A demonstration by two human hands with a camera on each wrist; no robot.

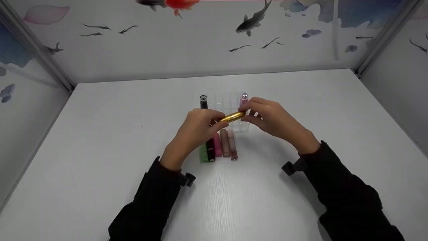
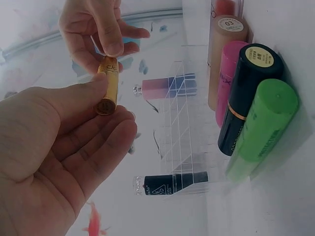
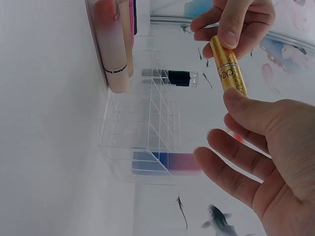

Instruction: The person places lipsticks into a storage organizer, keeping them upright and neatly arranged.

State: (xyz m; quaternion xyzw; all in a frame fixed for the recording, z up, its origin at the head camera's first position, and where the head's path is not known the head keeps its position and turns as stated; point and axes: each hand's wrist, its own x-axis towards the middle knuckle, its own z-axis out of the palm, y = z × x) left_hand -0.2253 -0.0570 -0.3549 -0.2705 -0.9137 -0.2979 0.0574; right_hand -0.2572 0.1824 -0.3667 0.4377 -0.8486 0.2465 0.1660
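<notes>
A shiny gold lipstick tube (image 1: 233, 116) is held level between both hands, above a clear divided organizer (image 1: 219, 99). My left hand (image 1: 199, 126) pinches one end between thumb and fingers. At the other end, the right hand (image 1: 272, 116) grips it the same way, the remaining fingers spread in the right wrist view. Dark lettering marks the gold tube (image 3: 227, 69) there. Inside the organizer stand a black tube (image 2: 165, 185) and a pink-and-blue tube (image 2: 170, 87), in separate compartments far apart.
Lying side by side in front of the organizer are a green tube (image 2: 263, 125), a dark tube with a gold band (image 2: 248, 91), a pink tube (image 1: 217, 146), a brown tube (image 1: 225, 144) and a lip gloss (image 1: 232, 145). Fish-patterned panels (image 1: 200, 53) enclose the white table (image 1: 117, 150).
</notes>
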